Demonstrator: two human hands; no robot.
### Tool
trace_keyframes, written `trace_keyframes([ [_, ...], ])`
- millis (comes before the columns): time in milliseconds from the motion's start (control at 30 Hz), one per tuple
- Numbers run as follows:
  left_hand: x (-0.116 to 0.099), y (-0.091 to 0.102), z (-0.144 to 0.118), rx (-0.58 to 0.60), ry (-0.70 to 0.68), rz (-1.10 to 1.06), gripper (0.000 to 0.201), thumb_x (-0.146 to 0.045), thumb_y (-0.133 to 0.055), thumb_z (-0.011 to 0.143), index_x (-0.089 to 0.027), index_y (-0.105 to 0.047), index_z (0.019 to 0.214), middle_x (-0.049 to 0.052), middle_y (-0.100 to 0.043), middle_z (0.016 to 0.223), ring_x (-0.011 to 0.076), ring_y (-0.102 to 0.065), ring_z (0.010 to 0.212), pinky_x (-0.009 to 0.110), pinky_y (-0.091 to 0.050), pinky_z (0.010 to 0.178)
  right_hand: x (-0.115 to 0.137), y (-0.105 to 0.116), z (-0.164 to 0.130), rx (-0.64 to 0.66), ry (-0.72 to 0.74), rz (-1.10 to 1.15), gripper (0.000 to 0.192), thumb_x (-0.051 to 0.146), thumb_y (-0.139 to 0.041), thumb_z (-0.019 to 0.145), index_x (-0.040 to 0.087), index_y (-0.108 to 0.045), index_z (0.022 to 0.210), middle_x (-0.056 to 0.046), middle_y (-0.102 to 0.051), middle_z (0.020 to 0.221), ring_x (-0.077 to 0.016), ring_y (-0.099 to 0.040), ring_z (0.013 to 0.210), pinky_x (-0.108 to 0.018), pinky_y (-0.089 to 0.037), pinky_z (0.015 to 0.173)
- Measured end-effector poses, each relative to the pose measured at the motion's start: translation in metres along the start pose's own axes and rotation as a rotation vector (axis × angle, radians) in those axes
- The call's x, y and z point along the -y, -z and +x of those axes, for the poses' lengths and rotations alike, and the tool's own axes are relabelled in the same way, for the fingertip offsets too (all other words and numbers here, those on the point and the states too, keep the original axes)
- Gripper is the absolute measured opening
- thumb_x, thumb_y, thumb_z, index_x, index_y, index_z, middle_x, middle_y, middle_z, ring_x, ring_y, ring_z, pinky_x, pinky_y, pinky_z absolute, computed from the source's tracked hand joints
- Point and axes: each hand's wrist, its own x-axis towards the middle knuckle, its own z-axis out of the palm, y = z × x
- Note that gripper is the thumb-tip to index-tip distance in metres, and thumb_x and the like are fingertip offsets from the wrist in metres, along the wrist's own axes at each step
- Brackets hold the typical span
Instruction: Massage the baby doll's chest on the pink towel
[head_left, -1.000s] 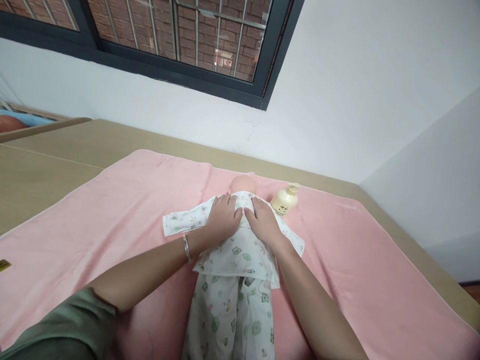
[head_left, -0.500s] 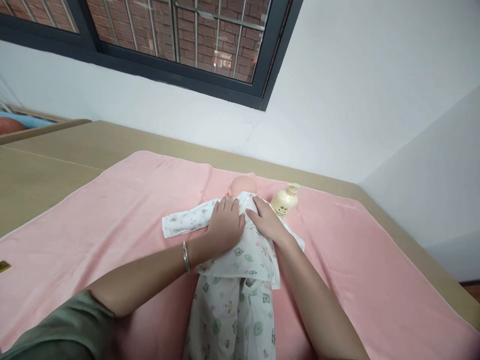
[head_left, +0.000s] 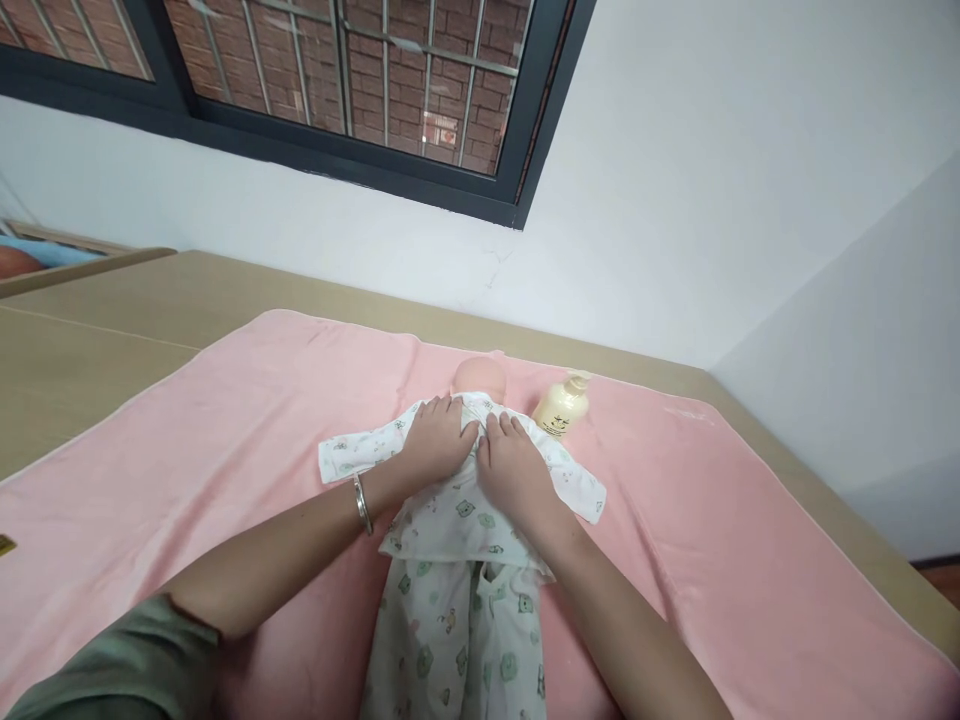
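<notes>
A baby doll [head_left: 478, 378] lies on its back on a pink towel [head_left: 225, 420], dressed in a white printed shirt [head_left: 457, 515] and matching trousers [head_left: 457, 640]. My left hand [head_left: 435, 440], with a silver bracelet on the wrist, presses flat on the left side of the doll's chest. My right hand [head_left: 514, 465] presses flat on the right side, fingers pointing toward the collar. The two hands touch each other at the middle of the shirt. Neither hand grips the cloth as far as I can see.
A cream pump bottle [head_left: 561, 405] lies on the towel just right of the doll's head. The towel covers a tan table [head_left: 97, 330] set against a white wall under a dark-framed window [head_left: 337, 90]. A wooden rail shows at far left.
Both hands slid back up toward the doll's collar and came together at the chest after spreading slightly. The view shifted a little to the right and down.
</notes>
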Motion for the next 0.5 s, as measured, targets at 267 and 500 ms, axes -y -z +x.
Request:
trace_keyframes([
  [267,-0.023,-0.01,-0.029,-0.13,-0.042,0.153,0.048,-0.026,-0.044,0.098,-0.006,-0.05,0.141,0.025,-0.057,0.145,0.0393,-0.05,0.14,0.055,-0.039,0.114,-0.033,0.001,0.026,-0.01,-0.105,0.118,0.055,0.039,-0.037,0.105,0.008,-0.053,0.147,-0.022,-0.052,0.156,-0.0319,-0.042,0.149,-0.048,-0.033,0.122],
  [500,-0.004,0.002,-0.011,0.007,-0.165,0.047,0.031,-0.021,-0.044,0.096,-0.016,-0.064,0.119,0.021,-0.067,0.125,0.0364,-0.06,0.121,0.058,-0.046,0.104,-0.004,0.003,0.004,0.038,-0.078,0.036,0.059,0.027,-0.03,0.105,-0.004,-0.04,0.155,-0.029,-0.042,0.16,-0.0352,-0.035,0.154,-0.049,-0.029,0.125],
])
